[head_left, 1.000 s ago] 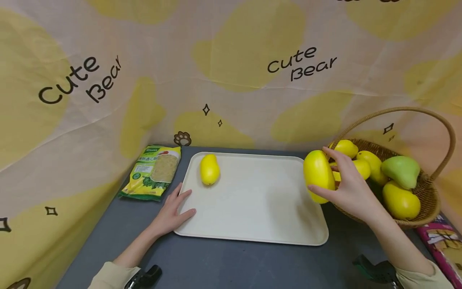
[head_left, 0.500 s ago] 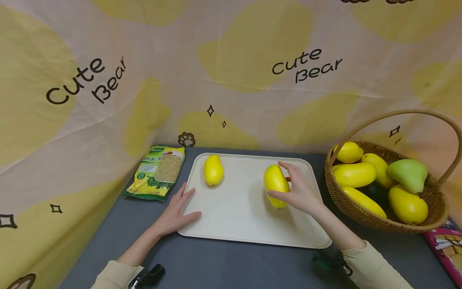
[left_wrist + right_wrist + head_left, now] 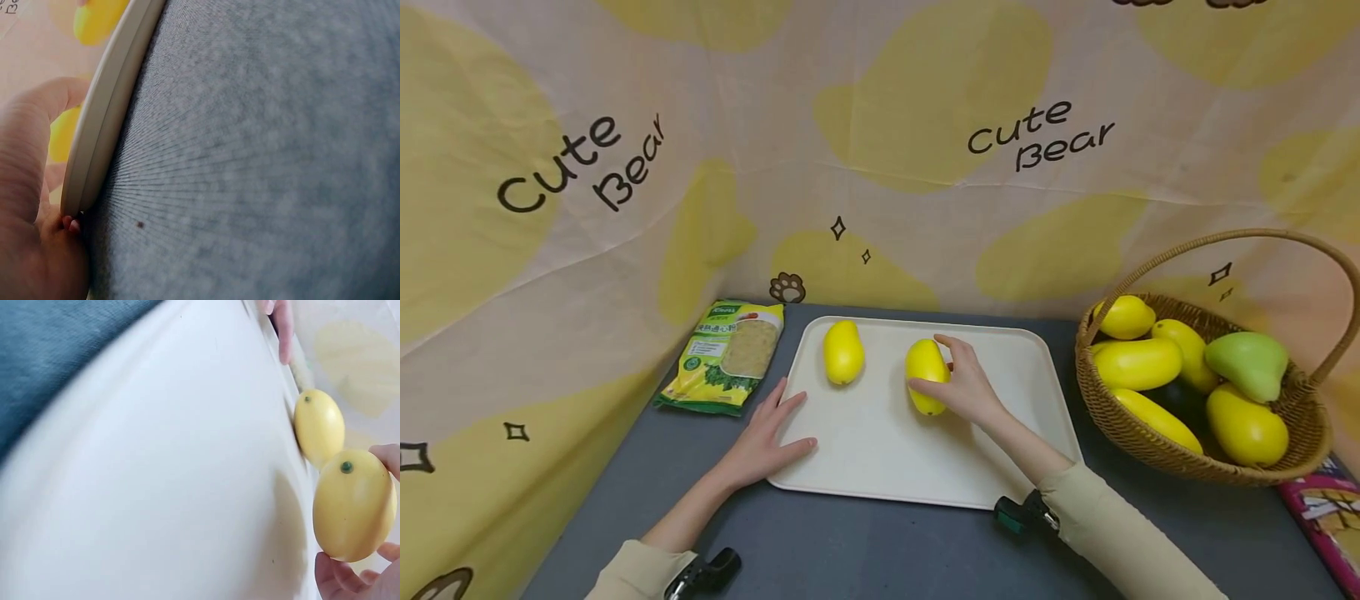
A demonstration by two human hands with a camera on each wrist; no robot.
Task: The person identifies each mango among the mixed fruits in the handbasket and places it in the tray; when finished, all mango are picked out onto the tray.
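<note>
My right hand (image 3: 968, 385) holds a yellow mango (image 3: 926, 367) over the middle of the white tray (image 3: 865, 450), thumb on the near side and fingers on the far side. The right wrist view shows this mango (image 3: 354, 506) with its green stem end toward the camera and a shadow on the tray beside it. A second yellow mango (image 3: 844, 352) lies near the tray's back left corner. My left hand (image 3: 767, 442) rests at the tray's left edge, fingers spread, thumb reaching over the rim. In the left wrist view, the tray rim (image 3: 103, 119) lies against that hand.
A wicker basket (image 3: 1150, 450) with a tall handle stands right of the tray, holding several yellow fruits and a green pear (image 3: 1247, 362). A yellow-green food packet (image 3: 726, 358) lies at left. A purple packet (image 3: 1326, 517) shows at far right. Patterned cloth hangs behind.
My right hand has carried the mango left from beside the basket to above the tray's middle, lowering slightly. The left hand has stayed at the tray's edge.
</note>
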